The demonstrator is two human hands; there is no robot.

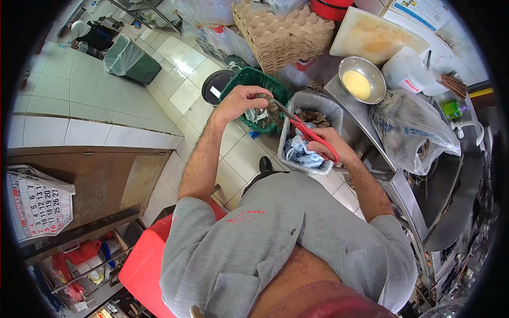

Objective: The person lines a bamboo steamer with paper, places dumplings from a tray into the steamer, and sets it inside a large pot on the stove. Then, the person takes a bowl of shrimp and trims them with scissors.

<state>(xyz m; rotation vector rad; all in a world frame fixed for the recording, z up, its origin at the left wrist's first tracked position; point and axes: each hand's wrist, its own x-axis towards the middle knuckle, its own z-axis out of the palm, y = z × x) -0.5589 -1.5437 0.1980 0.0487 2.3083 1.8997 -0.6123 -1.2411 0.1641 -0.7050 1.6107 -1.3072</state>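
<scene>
My left hand (241, 102) pinches a small, limp grey-brown piece (274, 112) between thumb and fingers; its kind is hard to make out. In my right hand (333, 146) are scissors with red handles (302, 127), fingers wrapped through the loops. The scissors' metal blades point up and left and meet the grey-brown piece. Both hands are raised in front of my body. Below them stand a bin lined with a green bag (249, 79) and a clear plastic tub (333, 108) holding crumpled blue-white plastic and brown scraps.
To the right runs a steel counter (347, 100) with a metal bowl (360, 69) of pale yellow liquid and a bulging plastic bag (408, 127). Egg trays (281, 37) are stacked behind the bins. Another person (95, 34) is far left, near a green bin (138, 63).
</scene>
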